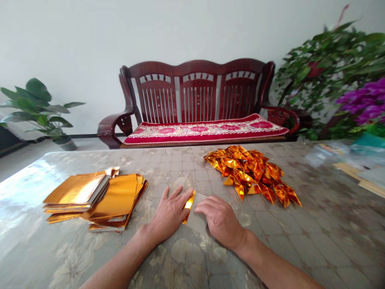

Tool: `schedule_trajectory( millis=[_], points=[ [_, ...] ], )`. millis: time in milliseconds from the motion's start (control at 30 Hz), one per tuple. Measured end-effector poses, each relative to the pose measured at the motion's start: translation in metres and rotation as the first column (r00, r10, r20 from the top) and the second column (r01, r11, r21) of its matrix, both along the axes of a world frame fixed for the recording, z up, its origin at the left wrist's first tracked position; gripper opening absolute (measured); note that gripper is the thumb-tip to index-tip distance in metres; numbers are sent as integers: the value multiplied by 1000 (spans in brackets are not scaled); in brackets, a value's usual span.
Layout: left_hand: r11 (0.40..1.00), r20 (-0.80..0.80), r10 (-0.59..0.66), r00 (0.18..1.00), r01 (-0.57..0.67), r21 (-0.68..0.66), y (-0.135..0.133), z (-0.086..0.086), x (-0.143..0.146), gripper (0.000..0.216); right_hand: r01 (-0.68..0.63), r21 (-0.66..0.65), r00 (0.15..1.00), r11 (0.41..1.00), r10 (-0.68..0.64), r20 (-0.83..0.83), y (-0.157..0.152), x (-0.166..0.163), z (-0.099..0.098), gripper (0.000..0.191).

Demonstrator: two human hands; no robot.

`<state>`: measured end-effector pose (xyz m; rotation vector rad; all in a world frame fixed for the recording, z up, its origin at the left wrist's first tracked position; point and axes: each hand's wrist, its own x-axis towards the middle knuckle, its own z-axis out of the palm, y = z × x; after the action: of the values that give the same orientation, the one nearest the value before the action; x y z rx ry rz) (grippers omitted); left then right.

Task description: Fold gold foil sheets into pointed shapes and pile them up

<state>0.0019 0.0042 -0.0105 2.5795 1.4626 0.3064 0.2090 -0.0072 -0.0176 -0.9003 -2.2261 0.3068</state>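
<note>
A sheet of gold foil paper [196,216] lies on the table in front of me, its dull grey back up and a strip of gold folded over along its left side. Across that gold strip my left hand [172,210] rests flat, fingers spread, pressing on the paper. Curled over the sheet's right edge is my right hand [221,220], its fingertips at the paper; the thumb is mostly hidden. To the left sit stacks of flat gold foil sheets [117,196]. A heap of folded gold foil pieces [249,170] is at the right, beyond my right hand.
The table [186,261] has a patterned, shiny cover. Clear plastic bags [326,152] and some papers [369,176] lie at its far right. Behind it stands a dark red wooden bench [197,92] with a floral cushion [204,130], and potted plants [42,108] flank it.
</note>
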Motion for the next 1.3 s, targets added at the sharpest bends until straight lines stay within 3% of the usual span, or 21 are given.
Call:
schedule_trajectory(
  millis=[167,400,1300],
  points=[
    [997,72,-40,997,44,-65,8,0,-4,69,31,-20,994,999,-28,101,11,6,-1,32],
    [999,112,-20,994,24,-30,10,-7,-7,74,40,-24,985,999,-35,167,9,3,-1,28],
    [997,128,-59,990,53,56,8,-7,-4,59,63,-9,983,998,-61,174,9,4,-1,28]
  ],
)
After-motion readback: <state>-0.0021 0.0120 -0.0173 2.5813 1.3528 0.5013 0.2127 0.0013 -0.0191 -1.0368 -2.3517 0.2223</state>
